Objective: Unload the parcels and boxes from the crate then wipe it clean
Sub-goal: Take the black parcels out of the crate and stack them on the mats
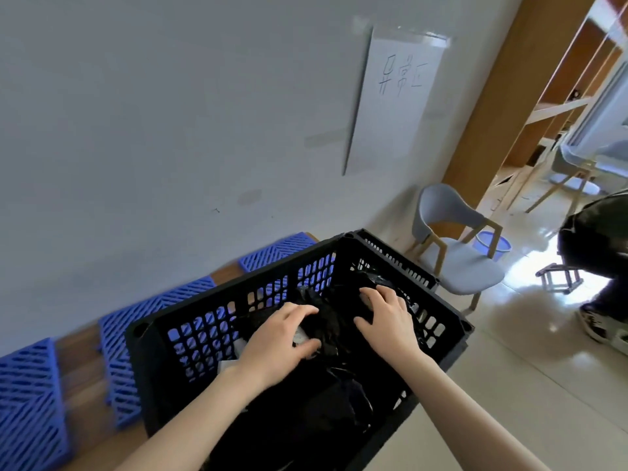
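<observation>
- Head view looks down into a black crate [238,288] standing close to the wall, with a grey chair [452,256] just beyond its far corner; what it stands on is hidden.
- Crate is far from unloaded: crumpled black parcels [339,406] fill its floor, dark on dark, so I cannot count them. No boxes show.
- Left grip [282,334] has fingers and thumb curled round the top parcel [326,324], beside a pale label [300,334], probably ready to lift it out.
- Right grip [384,317] lies on the same heap with fingers spread, pinching nothing I can see, likely steadying the slack plastic so both can raise it together.
- Wiping looks some way off; no cloth is in sight.
- Blue mats [30,402] lean along the wall behind.
</observation>
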Demonstrator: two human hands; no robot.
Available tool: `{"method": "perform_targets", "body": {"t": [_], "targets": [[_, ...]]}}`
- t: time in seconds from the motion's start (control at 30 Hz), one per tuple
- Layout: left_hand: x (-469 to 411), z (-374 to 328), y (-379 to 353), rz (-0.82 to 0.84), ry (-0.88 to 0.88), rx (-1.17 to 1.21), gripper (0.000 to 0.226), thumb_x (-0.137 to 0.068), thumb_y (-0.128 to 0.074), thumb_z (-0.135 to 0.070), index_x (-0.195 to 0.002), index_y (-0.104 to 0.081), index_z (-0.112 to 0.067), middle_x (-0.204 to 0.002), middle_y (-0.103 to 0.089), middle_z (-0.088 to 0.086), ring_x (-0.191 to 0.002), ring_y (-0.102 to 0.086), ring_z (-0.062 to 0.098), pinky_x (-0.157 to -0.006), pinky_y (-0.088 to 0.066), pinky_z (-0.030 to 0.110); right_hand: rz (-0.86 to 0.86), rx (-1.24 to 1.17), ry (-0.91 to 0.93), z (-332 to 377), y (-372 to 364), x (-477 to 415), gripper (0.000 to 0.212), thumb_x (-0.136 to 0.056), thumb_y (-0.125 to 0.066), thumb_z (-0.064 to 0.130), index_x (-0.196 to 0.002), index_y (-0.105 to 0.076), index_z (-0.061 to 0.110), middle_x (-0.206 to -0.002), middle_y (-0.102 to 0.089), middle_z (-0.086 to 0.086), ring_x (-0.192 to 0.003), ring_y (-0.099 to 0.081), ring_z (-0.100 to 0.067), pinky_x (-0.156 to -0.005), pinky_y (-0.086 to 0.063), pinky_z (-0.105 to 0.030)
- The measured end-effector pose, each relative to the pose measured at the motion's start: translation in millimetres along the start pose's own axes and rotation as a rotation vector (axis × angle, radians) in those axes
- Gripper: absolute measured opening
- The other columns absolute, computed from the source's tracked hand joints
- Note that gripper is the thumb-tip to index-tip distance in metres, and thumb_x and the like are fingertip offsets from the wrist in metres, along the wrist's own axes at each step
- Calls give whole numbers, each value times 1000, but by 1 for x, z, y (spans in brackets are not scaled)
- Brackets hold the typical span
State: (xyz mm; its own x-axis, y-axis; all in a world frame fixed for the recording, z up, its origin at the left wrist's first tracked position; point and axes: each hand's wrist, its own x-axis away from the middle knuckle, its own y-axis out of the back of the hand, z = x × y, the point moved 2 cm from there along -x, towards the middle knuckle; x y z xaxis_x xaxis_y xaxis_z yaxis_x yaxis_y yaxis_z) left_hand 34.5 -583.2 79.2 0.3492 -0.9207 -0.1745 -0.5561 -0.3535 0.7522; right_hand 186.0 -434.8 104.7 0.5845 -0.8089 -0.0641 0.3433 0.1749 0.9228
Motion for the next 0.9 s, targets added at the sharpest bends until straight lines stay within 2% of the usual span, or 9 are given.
{"method": "perform_targets", "body": {"t": [0.1,0.2,0.37,0.53,0.73,0.9], "targets": [[-20,-9,-16,39,-28,9,53,-89,-63,-47,-137,-43,-39,-132,-43,-23,-123,-43,-1,-97,-37,18,93,72,-74,-22,1,-4,71,-84,-63,40,-147,-30,32,-152,-27,-4,-137,-29,-29,-109,-32,-44],[-35,-13,-29,85,-39,2,57,-88,-64,-46,-139,-41,-39,-137,-42,-21,-127,-40,1,-100,-33,17,282,185,-106,-36,-6,-6,82,-82,-67,43,-149,-20,36,-151,-26,-5,-135,-32,-32,-106,-35,-49],[-45,-5,-42,156,-9,20,62,-85,-68,-46,-140,-42,-39,-138,-43,-21,-128,-41,1,-102,-32,18,409,328,-129,-47,-22,-8,83,-86,-66,29,-150,-13,38,-149,-29,-6,-131,-35,-35,-101,-39,-56],[-46,5,-42,174,14,30,60,-84,-67,-48,-139,-41,-42,-135,-43,-26,-126,-41,-3,-102,-34,19,341,339,-90,-47,-28,-13,69,-92,-51,10,-148,-20,36,-138,-42,-4,-124,-39,-35,-91,-47,-55],[-48,7,-45,179,20,32,61,-84,-68,-48,-138,-41,-43,-133,-42,-27,-123,-41,-5,-99,-33,17,261,312,-20,-47,-24,-12,62,-93,-48,10,-146,-30,34,-134,-48,2,-114,-44,-33,-81,-50,-43],[-50,3,-43,167,10,26,61,-82,-71,-46,-136,-42,-44,-129,-44,-28,-121,-43,-7,-94,-33,12,192,280,35,-44,-16,-7,55,-91,-49,8,-139,-44,34,-126,-58,7,-108,-46,-27,-74,-45,-35]]}}
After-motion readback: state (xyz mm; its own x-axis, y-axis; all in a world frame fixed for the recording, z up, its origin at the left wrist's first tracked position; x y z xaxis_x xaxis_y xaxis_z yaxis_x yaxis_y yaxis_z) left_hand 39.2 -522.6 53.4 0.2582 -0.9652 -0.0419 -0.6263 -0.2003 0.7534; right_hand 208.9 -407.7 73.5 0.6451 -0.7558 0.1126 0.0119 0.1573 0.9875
